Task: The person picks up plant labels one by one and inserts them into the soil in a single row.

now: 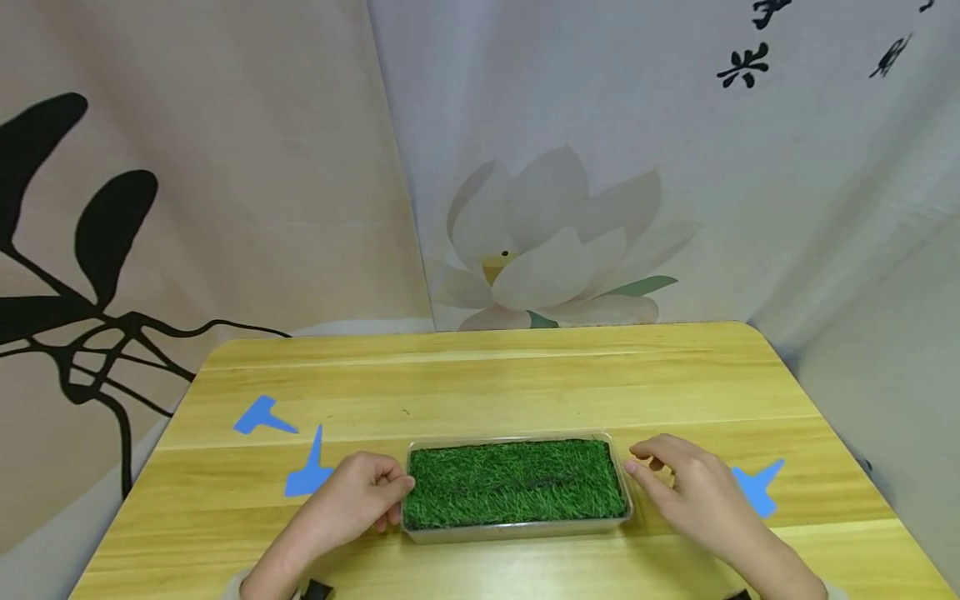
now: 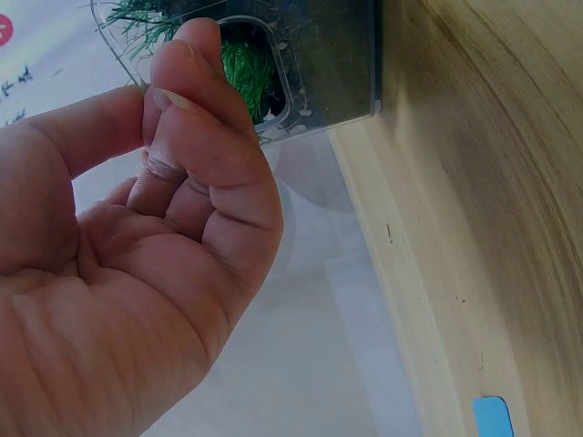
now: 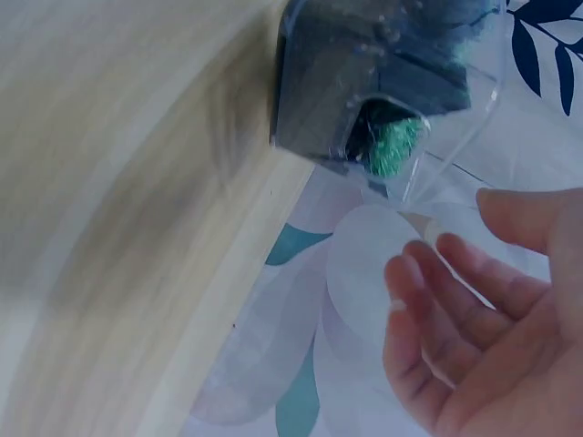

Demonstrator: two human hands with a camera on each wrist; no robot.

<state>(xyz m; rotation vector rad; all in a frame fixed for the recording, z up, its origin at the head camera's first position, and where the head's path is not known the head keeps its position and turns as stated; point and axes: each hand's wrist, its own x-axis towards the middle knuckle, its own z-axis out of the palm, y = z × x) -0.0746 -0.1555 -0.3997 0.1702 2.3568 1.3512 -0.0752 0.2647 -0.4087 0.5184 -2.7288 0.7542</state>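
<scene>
A long clear plastic box point(image 1: 517, 530) stands on the wooden table, with green artificial grass point(image 1: 517, 483) filling its top. A dark slit runs lengthwise through the grass. At the box's left end, my left hand point(image 1: 363, 492) pinches the edge between thumb and curled fingers; the left wrist view shows the fingertips point(image 2: 187, 50) overlapping the end wall. My right hand point(image 1: 693, 492) hovers just off the right end, fingers loosely bent and holding nothing. In the right wrist view a gap shows between its thumb point(image 3: 510, 218) and the box point(image 3: 319, 100).
Flat blue T-shaped pieces lie on the table point(image 1: 480, 383): one at the far left point(image 1: 262, 414), one beside the left hand point(image 1: 309, 471), and one partly behind the right hand point(image 1: 759, 486). A printed cloth point(image 1: 570, 167) hangs behind the table's back edge.
</scene>
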